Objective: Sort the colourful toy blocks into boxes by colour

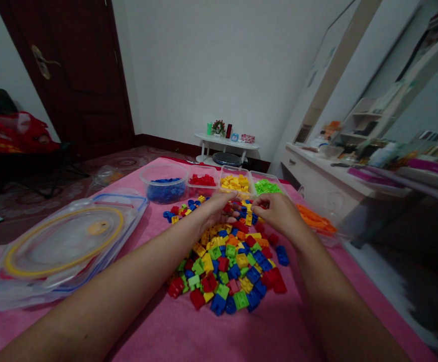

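Note:
A mixed heap of toy building bricks (pixel 226 266) in red, blue, yellow, green and orange lies on the pink cloth. Over the heap's far part, my left hand (pixel 222 208) is turned partly palm up with its fingers apart. Red shows by its fingers, but I cannot tell whether a brick there is touched or lies behind. My right hand (pixel 275 208) is just to the right, fingers curled and pinched together; what they hold, if anything, is hidden. Beyond the hands stand tubs of blue bricks (pixel 166 191), red bricks (pixel 202 180), yellow bricks (pixel 234 183) and green bricks (pixel 267 186).
Right of my right hand is a clear container with orange pieces (pixel 317 219). Stacked plastic lids (pixel 68 241) lie at the left on the pink cloth (pixel 143 322). A cluttered dresser (pixel 317 166) stands at the right, and a small white table (pixel 226 142) is by the far wall.

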A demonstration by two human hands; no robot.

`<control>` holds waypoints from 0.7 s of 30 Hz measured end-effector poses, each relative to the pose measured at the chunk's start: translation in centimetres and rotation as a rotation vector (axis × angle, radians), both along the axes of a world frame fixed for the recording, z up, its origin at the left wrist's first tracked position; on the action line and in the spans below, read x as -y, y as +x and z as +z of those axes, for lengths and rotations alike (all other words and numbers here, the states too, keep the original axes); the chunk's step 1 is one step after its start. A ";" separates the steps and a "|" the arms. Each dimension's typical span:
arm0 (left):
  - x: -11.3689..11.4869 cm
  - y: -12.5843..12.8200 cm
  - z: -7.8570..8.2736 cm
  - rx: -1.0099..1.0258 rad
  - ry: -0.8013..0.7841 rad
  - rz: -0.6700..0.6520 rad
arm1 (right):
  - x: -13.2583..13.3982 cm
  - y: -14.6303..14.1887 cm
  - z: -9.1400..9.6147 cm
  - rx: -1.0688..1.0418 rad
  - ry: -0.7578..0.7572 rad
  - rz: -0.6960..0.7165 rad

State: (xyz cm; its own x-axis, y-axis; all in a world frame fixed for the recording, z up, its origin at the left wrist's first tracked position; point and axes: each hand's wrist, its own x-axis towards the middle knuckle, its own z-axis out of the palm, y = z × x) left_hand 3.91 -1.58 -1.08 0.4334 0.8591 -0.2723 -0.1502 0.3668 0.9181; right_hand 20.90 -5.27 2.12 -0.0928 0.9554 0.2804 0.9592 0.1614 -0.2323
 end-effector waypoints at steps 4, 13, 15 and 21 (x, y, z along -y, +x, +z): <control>-0.3 0.0 0.0 -0.034 0.099 0.072 | 0.2 -0.9 -1.3 0.104 -0.124 0.027; -0.4 -0.1 -0.3 -0.064 0.152 0.094 | -0.3 -1.1 -2.1 0.017 -0.180 0.048; -0.4 -0.1 -0.3 -0.074 0.156 0.099 | -0.6 -0.5 -1.7 -0.142 -0.173 0.106; -0.2 -0.3 -0.4 0.006 0.207 -0.036 | -0.8 -0.1 -1.3 -0.592 -0.262 0.232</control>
